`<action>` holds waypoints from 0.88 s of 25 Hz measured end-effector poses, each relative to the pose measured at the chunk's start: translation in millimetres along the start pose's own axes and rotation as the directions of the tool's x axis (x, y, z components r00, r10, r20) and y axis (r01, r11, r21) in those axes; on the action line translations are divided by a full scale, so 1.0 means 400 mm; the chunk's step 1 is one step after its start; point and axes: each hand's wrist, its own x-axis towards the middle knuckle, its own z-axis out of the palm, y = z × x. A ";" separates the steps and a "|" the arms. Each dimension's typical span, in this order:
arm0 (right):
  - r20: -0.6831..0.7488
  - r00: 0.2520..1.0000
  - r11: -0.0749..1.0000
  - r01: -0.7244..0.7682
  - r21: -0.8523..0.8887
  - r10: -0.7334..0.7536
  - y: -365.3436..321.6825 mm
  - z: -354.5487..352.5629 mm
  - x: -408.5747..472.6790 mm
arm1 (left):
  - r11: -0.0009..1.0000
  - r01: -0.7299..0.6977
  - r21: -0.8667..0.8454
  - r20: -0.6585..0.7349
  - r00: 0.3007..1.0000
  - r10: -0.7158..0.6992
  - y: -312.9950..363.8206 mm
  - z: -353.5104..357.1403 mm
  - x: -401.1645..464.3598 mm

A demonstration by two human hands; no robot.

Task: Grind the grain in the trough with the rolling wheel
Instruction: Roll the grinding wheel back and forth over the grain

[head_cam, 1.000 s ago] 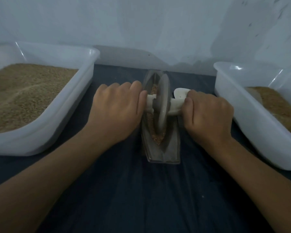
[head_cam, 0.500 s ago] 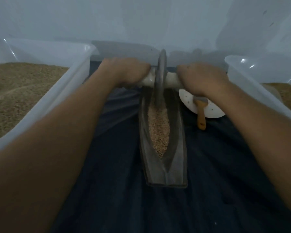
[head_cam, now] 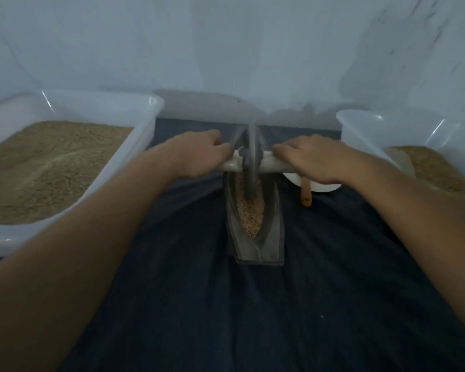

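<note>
A dark cloth [head_cam: 320, 304] covered the table below a pale wall; no writing was legible anywhere. The left hand [head_cam: 199, 154] and right hand [head_cam: 314, 159] each curled around the white handle [head_cam: 270, 164] of the wheel [head_cam: 250, 162], which stood upright in the trough [head_cam: 273, 226] over grain [head_cam: 250, 213].

Both bare forearms reach forward from the bottom corners, converging toward the middle. The left hand [head_cam: 199, 153] lies knuckles up, its fingers curled down over the left end of the pale axle [head_cam: 273, 163] in a closed grip. The right hand [head_cam: 313, 159] mirrors it on the right end, back of the hand up, fingers wrapped over the bar, thumb side toward the centre. The two wrists sit roughly level, slightly blurred, with the hands apart.
</note>
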 end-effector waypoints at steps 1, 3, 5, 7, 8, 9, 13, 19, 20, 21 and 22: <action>0.132 0.991 0.993 -0.003 0.119 -0.013 -0.002 -0.025 -0.002 | 0.998 0.035 -0.045 0.122 0.992 -0.029 -0.001 -0.025 0.004; 0.281 0.957 0.982 0.013 0.189 -0.067 0.006 -0.062 0.005 | 0.994 0.040 0.103 0.278 0.958 -0.068 0.003 -0.056 0.017; 0.319 0.947 0.996 0.000 0.092 -0.030 0.017 -0.066 0.021 | 0.963 -0.003 0.269 0.274 0.959 -0.073 0.002 -0.052 0.026; 0.315 0.946 0.997 -0.060 -0.055 0.075 0.022 -0.043 0.040 | 0.956 -0.042 0.290 0.203 0.979 -0.019 -0.001 -0.026 0.051; 0.289 0.950 0.991 -0.095 -0.096 0.119 0.022 -0.026 0.048 | 0.967 -0.050 0.250 0.184 0.983 0.003 0.001 -0.015 0.060; 0.246 0.958 0.986 -0.119 -0.114 0.144 0.023 -0.007 0.054 | 0.980 -0.041 0.197 0.182 0.983 0.004 0.002 -0.004 0.070; -0.022 0.993 0.973 -0.116 -0.201 0.113 0.028 0.038 0.036 | 0.966 0.028 0.259 0.062 0.997 -0.046 0.011 0.016 0.075; -0.456 0.882 0.908 -0.090 -0.410 -0.119 0.009 0.123 -0.078 | 0.886 -0.025 0.463 -0.397 0.888 0.233 0.005 0.119 -0.088; -0.532 0.829 0.900 -0.086 -0.427 -0.173 0.004 0.133 -0.100 | 0.869 -0.032 0.493 -0.457 0.841 0.290 0.002 0.136 -0.117; -0.605 0.761 0.894 -0.077 -0.442 -0.234 0.002 0.138 -0.117 | 0.855 -0.034 0.517 -0.512 0.788 0.341 -0.003 0.147 -0.138; -0.660 0.692 0.885 -0.066 -0.461 -0.292 0.002 0.139 -0.128 | 0.845 -0.033 0.534 -0.555 0.740 0.380 -0.007 0.153 -0.153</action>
